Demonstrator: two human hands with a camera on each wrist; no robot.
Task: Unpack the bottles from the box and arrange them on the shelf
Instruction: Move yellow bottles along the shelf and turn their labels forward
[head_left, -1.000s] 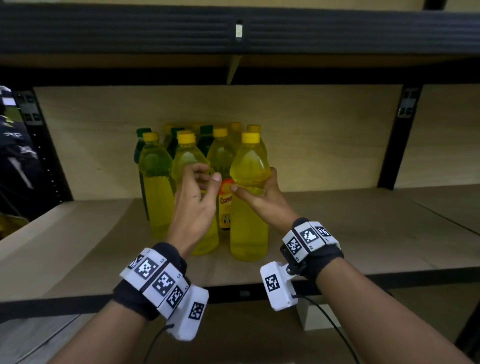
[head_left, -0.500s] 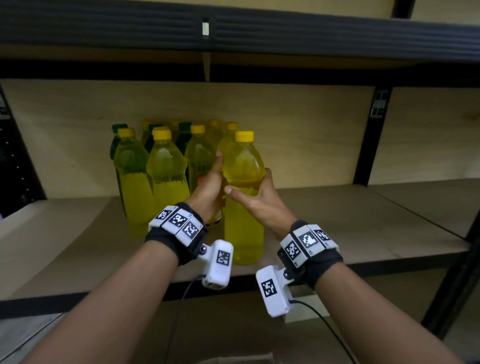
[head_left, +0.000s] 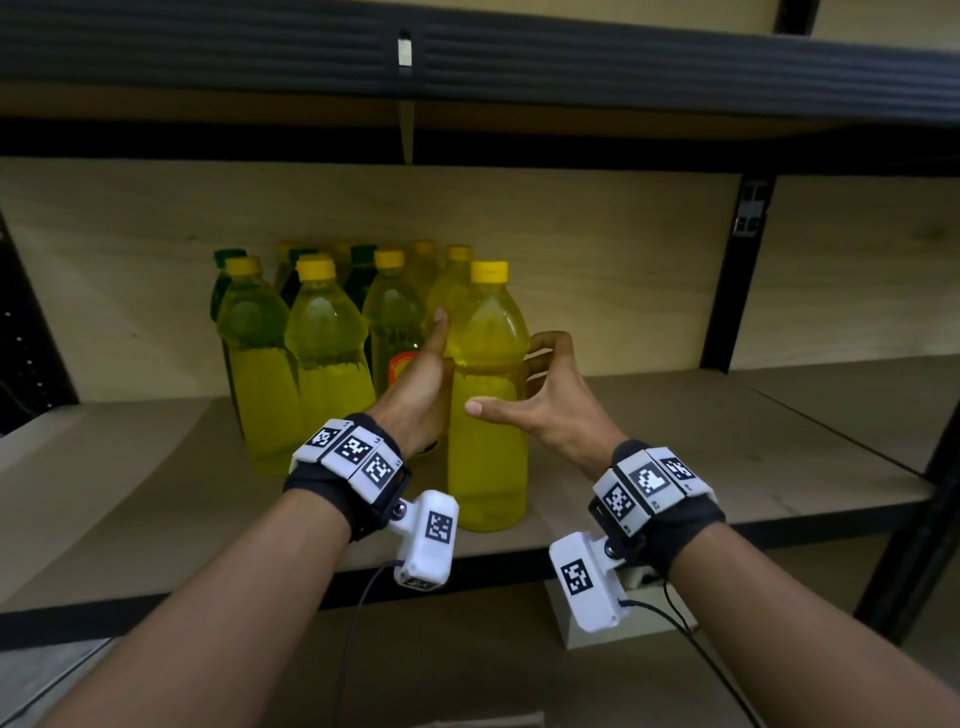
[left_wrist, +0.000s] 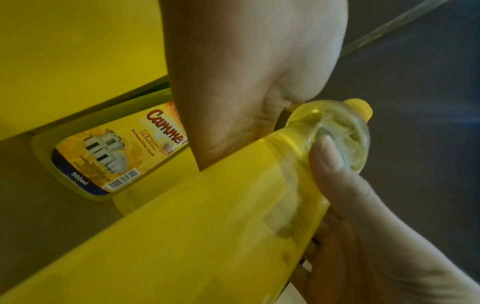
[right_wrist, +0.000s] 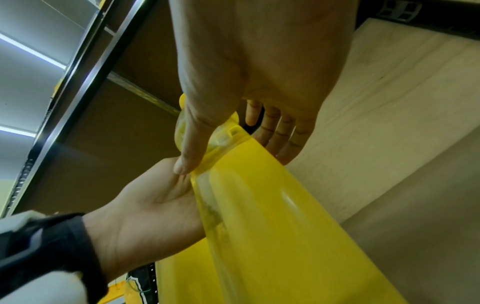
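A yellow-capped bottle of yellow liquid (head_left: 488, 457) stands upright near the front edge of the wooden shelf (head_left: 727, 457), right of a cluster of like bottles (head_left: 327, 353). My left hand (head_left: 423, 379) lies with its palm against the bottle's left side, thumb pointing up and fingers hidden behind it. My right hand (head_left: 545, 405) holds the right side loosely, thumb on the front and fingers curled behind the shoulder. In the right wrist view the thumb rests on the bottle (right_wrist: 272, 226). The left wrist view shows that bottle (left_wrist: 207, 226) and a labelled lemon bottle (left_wrist: 116, 154) behind it. No box is in view.
Green-capped bottles stand at the back of the cluster. The shelf board runs bare to the right as far as a black upright post (head_left: 732, 270). A dark upper shelf beam (head_left: 467, 57) hangs overhead. A white block (head_left: 613, 629) sits below the shelf.
My left hand left the neighbouring bottle and came against the front bottle's left side. My right hand has loosened, its palm drawing away from the bottle. The bottle stays standing on the shelf.
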